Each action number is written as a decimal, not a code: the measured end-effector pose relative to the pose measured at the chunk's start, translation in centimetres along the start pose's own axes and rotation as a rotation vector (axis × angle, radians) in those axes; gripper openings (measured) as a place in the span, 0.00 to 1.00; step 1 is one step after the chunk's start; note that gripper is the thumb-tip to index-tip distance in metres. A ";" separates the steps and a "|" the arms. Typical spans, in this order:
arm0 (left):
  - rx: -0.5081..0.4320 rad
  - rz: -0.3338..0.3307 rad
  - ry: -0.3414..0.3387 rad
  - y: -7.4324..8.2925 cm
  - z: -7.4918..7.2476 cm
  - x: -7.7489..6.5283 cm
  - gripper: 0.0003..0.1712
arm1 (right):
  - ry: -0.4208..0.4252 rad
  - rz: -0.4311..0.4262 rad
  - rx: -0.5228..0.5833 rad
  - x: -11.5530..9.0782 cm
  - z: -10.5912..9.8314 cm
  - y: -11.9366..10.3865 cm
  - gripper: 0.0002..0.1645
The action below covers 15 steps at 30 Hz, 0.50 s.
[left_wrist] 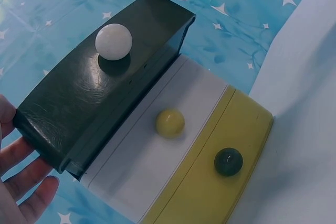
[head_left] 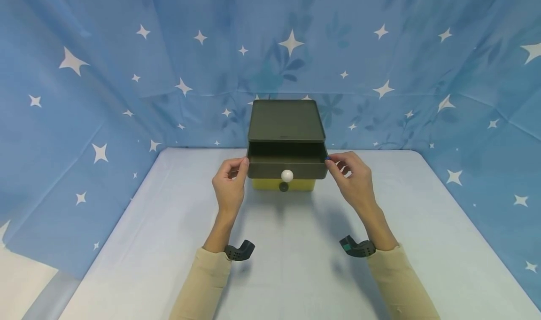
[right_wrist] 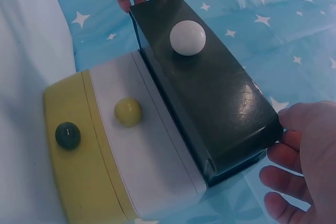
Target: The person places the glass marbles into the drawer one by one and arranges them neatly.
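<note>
A small chest [head_left: 286, 120] with a dark green top stands at the far side of the table. Its dark green top drawer [head_left: 264, 171] is pulled out toward me and has a round white knob [head_left: 287, 175]. My left hand [head_left: 230, 181] pinches the drawer's left front corner between thumb and fingers. At the right front corner, my right hand [head_left: 352, 179] grips the same drawer. Below it, the wrist views show a closed white drawer [left_wrist: 131, 166] with a yellow knob [left_wrist: 170, 123] and a closed yellow drawer [right_wrist: 86, 166] with a green knob [right_wrist: 68, 135].
A white cloth covers the table [head_left: 287, 263]. Behind and beside it hangs a blue curtain [head_left: 203, 66] with white stars, close behind the chest. Dark bands [head_left: 240, 250] sit on both wrists.
</note>
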State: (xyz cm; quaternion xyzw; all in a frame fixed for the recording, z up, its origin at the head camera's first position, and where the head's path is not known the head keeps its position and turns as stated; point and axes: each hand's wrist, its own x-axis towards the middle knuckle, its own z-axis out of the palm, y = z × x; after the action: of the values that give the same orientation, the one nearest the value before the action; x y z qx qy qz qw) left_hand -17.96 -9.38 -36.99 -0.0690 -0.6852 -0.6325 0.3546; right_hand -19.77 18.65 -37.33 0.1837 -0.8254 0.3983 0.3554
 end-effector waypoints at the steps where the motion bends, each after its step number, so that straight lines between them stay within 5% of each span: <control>1: 0.000 0.000 0.001 0.0 0.0 0.0 0.08 | 0.000 -0.001 0.003 0.0 0.0 0.0 0.08; 15: 0.006 -0.007 0.009 0.1 -0.1 0.0 0.07 | -0.022 0.007 -0.003 -0.1 -0.1 -0.2 0.10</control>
State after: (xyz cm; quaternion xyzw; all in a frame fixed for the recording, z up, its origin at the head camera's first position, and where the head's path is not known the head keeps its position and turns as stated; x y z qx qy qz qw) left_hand -17.86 -9.43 -36.92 -0.0625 -0.6858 -0.6320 0.3555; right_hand -19.59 18.62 -37.27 0.1846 -0.8306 0.3963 0.3449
